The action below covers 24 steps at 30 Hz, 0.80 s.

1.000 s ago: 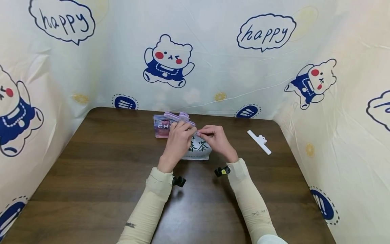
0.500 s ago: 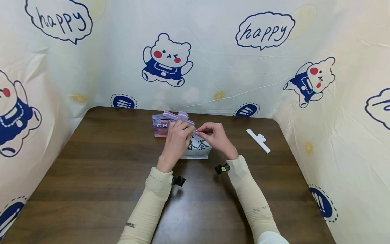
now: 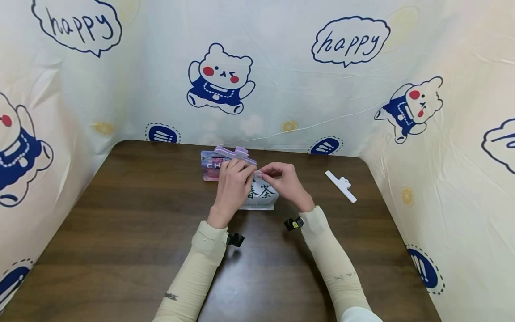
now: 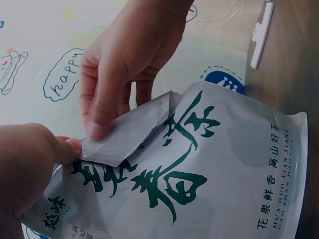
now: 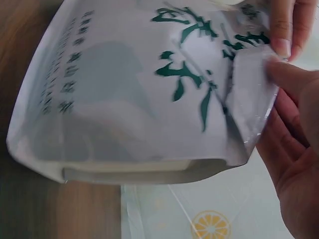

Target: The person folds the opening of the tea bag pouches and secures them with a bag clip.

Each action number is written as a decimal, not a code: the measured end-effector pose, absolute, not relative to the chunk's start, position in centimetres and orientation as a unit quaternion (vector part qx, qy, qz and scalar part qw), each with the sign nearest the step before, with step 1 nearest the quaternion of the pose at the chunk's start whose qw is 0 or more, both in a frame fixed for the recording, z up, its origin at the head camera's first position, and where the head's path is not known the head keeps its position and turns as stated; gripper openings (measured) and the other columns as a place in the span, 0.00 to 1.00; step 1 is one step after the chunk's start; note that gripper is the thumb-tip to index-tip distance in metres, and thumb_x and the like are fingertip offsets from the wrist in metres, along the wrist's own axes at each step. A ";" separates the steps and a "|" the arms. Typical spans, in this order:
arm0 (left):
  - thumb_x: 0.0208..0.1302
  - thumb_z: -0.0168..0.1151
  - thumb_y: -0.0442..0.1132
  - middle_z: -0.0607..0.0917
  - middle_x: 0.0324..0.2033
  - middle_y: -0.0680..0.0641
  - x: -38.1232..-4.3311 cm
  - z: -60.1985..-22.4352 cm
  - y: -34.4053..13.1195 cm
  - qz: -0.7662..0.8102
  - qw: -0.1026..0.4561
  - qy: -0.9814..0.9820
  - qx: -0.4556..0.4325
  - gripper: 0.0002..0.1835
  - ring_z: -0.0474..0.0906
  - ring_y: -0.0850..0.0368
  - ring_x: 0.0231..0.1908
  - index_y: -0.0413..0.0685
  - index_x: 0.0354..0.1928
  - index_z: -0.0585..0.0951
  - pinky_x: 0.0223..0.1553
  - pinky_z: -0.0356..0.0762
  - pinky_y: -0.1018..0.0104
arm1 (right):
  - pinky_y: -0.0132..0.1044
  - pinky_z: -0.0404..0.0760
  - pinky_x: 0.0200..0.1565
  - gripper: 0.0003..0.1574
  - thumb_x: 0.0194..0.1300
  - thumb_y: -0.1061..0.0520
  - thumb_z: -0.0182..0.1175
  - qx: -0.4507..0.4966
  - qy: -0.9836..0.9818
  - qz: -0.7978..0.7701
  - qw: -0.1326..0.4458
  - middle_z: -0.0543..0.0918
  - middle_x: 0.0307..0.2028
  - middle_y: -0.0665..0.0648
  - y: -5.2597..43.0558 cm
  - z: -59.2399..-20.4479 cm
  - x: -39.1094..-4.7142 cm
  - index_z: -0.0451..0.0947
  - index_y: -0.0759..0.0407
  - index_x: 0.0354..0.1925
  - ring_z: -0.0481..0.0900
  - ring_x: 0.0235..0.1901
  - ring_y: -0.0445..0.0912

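Two bags, two clips and two hands were counted at the brown table: the white bag with green lettering was at its far part, between the hands, and the purple pack lay just beyond the left hand, the contents of both hidden from view. The left hand pinched one end of the white bag's folded-over top, while the right hand, fingers curled, held the same fold between thumb and fingers. One lilac clip lay across the pack's upper edge, whether fastened could not be told; one white clip lay apart, right of the right hand.
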<state>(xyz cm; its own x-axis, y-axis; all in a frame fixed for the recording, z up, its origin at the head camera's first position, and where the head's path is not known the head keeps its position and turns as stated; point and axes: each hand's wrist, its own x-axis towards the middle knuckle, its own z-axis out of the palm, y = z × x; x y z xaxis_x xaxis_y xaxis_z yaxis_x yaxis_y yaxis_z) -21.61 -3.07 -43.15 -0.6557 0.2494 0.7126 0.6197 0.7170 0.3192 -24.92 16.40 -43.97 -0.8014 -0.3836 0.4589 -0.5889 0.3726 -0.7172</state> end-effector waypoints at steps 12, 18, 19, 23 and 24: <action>0.68 0.66 0.34 0.86 0.35 0.46 -21.6 -43.4 -2.6 -0.286 0.338 -0.861 -0.250 0.05 0.74 0.49 0.39 0.42 0.40 0.89 0.50 0.65 0.51 | 0.42 0.87 0.40 0.04 0.68 0.65 0.66 0.309 -0.807 0.477 0.160 0.88 0.38 0.58 15.7 -45.2 -24.9 0.87 0.61 0.40 0.86 0.34 0.47; 0.68 0.66 0.34 0.84 0.33 0.47 -21.6 -43.5 -2.7 -0.294 0.340 -0.856 -0.254 0.05 0.73 0.49 0.38 0.42 0.40 0.89 0.48 0.63 0.51 | 0.52 0.86 0.42 0.05 0.66 0.69 0.65 0.297 -0.801 0.501 0.137 0.88 0.38 0.63 15.6 -44.3 -24.2 0.86 0.67 0.40 0.86 0.35 0.53; 0.68 0.67 0.34 0.83 0.33 0.47 -21.6 -43.6 -2.7 -0.295 0.341 -0.856 -0.254 0.05 0.73 0.49 0.38 0.42 0.40 0.89 0.48 0.63 0.51 | 0.53 0.86 0.43 0.05 0.66 0.70 0.65 0.298 -0.800 0.503 0.133 0.88 0.38 0.64 15.6 -43.9 -23.9 0.86 0.67 0.40 0.86 0.35 0.53; 0.67 0.68 0.34 0.84 0.33 0.46 -21.6 -43.6 -2.7 -0.297 0.343 -0.855 -0.252 0.05 0.73 0.49 0.37 0.42 0.40 0.89 0.46 0.63 0.52 | 0.51 0.86 0.46 0.06 0.67 0.71 0.63 0.310 -0.797 0.505 0.118 0.87 0.39 0.66 15.6 -42.7 -23.0 0.85 0.71 0.41 0.86 0.38 0.52; 0.67 0.68 0.34 0.84 0.33 0.46 -21.6 -43.6 -2.7 -0.298 0.343 -0.855 -0.251 0.05 0.73 0.48 0.37 0.42 0.40 0.89 0.46 0.62 0.52 | 0.50 0.86 0.46 0.06 0.67 0.71 0.63 0.312 -0.796 0.505 0.114 0.87 0.40 0.66 15.6 -42.6 -22.9 0.85 0.71 0.42 0.86 0.39 0.52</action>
